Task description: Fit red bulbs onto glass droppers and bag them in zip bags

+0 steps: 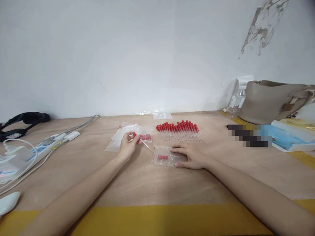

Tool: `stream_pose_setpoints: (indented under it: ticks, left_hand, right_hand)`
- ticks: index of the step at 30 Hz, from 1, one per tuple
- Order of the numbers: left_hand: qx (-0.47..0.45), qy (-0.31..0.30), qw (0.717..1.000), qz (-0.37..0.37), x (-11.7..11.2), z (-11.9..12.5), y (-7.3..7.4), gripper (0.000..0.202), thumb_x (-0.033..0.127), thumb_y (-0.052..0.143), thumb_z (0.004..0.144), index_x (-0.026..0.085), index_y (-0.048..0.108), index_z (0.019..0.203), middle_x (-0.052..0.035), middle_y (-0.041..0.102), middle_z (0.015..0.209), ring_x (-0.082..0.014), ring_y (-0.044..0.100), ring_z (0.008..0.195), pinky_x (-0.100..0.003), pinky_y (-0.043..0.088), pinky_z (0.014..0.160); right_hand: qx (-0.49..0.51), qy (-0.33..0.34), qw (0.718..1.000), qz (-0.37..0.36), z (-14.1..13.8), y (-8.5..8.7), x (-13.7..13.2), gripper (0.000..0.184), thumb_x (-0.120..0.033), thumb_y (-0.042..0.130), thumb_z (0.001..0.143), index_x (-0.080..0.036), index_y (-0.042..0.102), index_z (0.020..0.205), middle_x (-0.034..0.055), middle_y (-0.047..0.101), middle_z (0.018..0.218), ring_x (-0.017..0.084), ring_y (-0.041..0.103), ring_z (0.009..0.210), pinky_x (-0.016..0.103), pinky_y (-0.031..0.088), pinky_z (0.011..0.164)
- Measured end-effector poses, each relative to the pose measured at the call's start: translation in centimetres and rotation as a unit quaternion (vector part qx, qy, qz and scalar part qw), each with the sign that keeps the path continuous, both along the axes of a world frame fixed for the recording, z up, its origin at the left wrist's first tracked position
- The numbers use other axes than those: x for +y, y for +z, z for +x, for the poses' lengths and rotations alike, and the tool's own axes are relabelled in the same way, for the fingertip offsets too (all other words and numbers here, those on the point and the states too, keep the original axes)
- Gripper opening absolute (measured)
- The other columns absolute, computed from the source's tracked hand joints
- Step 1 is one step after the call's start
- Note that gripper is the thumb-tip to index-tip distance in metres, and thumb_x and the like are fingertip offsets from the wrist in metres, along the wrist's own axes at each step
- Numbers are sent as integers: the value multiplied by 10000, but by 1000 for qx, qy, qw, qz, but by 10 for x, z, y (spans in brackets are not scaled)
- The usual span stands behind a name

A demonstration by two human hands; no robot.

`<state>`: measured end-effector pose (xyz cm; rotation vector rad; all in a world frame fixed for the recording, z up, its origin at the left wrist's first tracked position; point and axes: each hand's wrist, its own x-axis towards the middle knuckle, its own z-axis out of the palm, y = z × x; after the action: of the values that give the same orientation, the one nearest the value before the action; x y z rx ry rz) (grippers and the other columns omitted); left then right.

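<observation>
My left hand (128, 146) is closed in a pinch around a dropper (147, 145) near its red rubber bulb. The dropper's thin clear tube slants down to the right, toward a clear zip bag (172, 160). One red bulb (162, 157) shows inside that bag. Across the bag's right part lies my right hand (191, 157), fingers and thumb apart. Just beyond the hands, a row of droppers (180, 127) rests on the table, red bulbs pointing away. Beside my left fingers sits another clear bag with several red bulbs (147, 136) in it.
Flat clear bags (114, 142) lie left of my left hand, and one more (162, 116) lies by the wall. A power strip (41, 154) with cables and a black headset-like item (24, 121) occupy the left. At right stand a bottle (237, 101), a bag (265, 101) and an open box (290, 139).
</observation>
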<state>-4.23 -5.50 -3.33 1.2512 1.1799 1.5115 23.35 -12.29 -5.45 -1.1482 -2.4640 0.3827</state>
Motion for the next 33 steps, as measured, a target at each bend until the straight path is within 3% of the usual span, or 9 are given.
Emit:
stream_pose_setpoints:
  ticks: [7, 13, 16, 20, 24, 29, 33]
  left_hand:
    - [-56, -20, 998, 15, -17, 11, -15, 363, 262, 687, 609, 167, 443, 861, 41, 539, 710, -91, 595, 621, -259, 500, 657]
    - [86, -128, 988, -13, -29, 14, -22, 351, 286, 750, 532, 138, 506, 736, 24, 585, 607, -93, 570, 573, -213, 454, 587]
    - [114, -168, 979, -13, -32, 16, -20, 338, 257, 769, 495, 133, 542, 713, 2, 627, 645, -114, 593, 610, -233, 464, 618]
    - [127, -221, 966, -34, -36, 19, -16, 292, 274, 718, 578, 138, 596, 806, -36, 674, 782, -148, 623, 719, -276, 476, 704]
    - [176, -259, 949, -31, -41, 20, -17, 243, 291, 637, 670, 141, 604, 858, -48, 669, 807, -155, 622, 720, -288, 477, 694]
    - [266, -246, 927, 100, -45, 23, -21, 140, 261, 550, 753, 150, 547, 838, -39, 618, 778, -146, 597, 714, -270, 470, 663]
    - [324, -191, 915, 147, -45, 26, -21, 118, 264, 517, 781, 153, 538, 814, -29, 598, 736, -132, 577, 669, -241, 461, 610]
  right_hand:
    - [-2, -8, 1000, 1, 0, 0, -1, 650, -610, 517, 696, -253, 468, 1237, 85, 420, 1280, 254, 373, 1163, 427, 281, 973]
    - [-8, -8, 1000, 3, 0, -1, 0, 648, -605, 521, 696, -268, 454, 1245, 70, 421, 1292, 256, 369, 1173, 436, 259, 984]
    - [-9, -2, 1000, 3, -1, 0, 0, 641, -603, 525, 695, -273, 459, 1241, 70, 428, 1288, 256, 373, 1171, 440, 254, 984]
    - [-8, 13, 1000, 2, -4, 2, 2, 625, -597, 530, 694, -279, 471, 1229, 70, 437, 1280, 254, 385, 1163, 441, 261, 977]
    - [-7, 25, 1000, 2, -8, 3, 5, 612, -593, 533, 695, -286, 479, 1222, 69, 437, 1280, 256, 379, 1166, 444, 266, 974]
    - [-17, 30, 999, -1, -9, 4, 7, 635, -598, 523, 699, -271, 461, 1240, 77, 424, 1289, 249, 364, 1182, 434, 270, 982]
    - [-5, 15, 1000, 4, -5, 3, 7, 654, -590, 534, 695, -238, 462, 1242, 98, 411, 1291, 251, 382, 1172, 419, 305, 970]
